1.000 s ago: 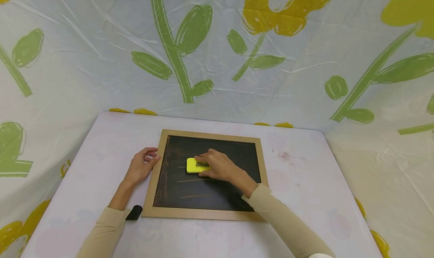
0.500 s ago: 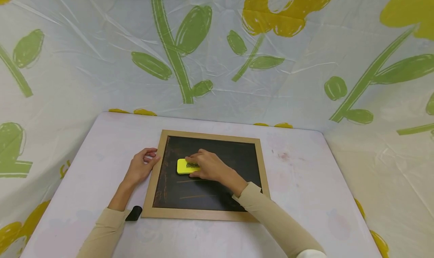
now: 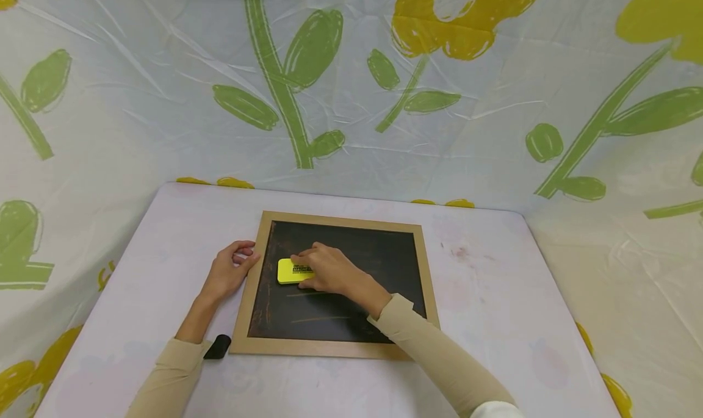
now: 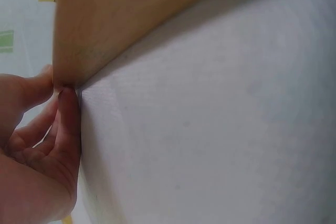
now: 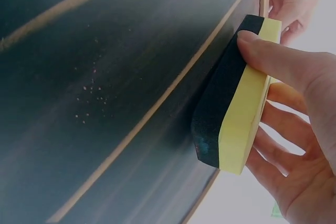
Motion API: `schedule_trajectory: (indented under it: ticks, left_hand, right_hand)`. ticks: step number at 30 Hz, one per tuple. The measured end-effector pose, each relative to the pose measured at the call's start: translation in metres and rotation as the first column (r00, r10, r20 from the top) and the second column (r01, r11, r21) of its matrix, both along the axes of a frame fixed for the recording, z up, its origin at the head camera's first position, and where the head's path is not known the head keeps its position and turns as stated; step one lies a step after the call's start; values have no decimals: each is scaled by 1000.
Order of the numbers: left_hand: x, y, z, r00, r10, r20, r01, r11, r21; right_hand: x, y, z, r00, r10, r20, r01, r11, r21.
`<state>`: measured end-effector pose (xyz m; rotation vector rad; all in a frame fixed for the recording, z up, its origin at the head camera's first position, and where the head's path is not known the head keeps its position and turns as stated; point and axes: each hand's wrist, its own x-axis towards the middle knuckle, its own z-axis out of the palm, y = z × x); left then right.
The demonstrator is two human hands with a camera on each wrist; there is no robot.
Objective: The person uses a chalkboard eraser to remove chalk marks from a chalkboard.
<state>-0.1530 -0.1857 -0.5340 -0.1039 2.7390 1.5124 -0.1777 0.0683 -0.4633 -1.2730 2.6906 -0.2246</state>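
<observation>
A yellow chalkboard eraser [image 3: 285,271] with a black felt face [image 5: 220,93] lies on the dark chalkboard [image 3: 362,241], left of its middle. My right hand [image 3: 335,271] grips the eraser from its right end, thumb along the near side and fingers along the far side. My left hand [image 3: 230,268] holds the board's light wooden frame at the left edge. In the left wrist view its thumb and a fingertip [image 4: 67,103] meet at the frame's corner [image 4: 105,30]. Thin tan chalk lines [image 5: 157,103] cross the board below the eraser.
A small black object [image 3: 217,347] lies beside the board's lower left corner, near the left sleeve. The board rests on a pale table [image 3: 483,345] with faint reddish smudges to the right. A flower-printed sheet [image 3: 351,100] surrounds the table at the back and sides.
My right hand has slid the eraser left across the board; the chalk line that was under its path no longer shows. My left hand has stayed at the frame.
</observation>
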Motion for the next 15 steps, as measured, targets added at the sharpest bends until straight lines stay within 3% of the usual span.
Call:
schedule_trajectory:
  ticks: [15]
  left_hand:
    - [2,-1,2,1000,-10,-23,10,1000,16]
  right_hand:
    - [1,24,3,999,-41,14,41,999,24]
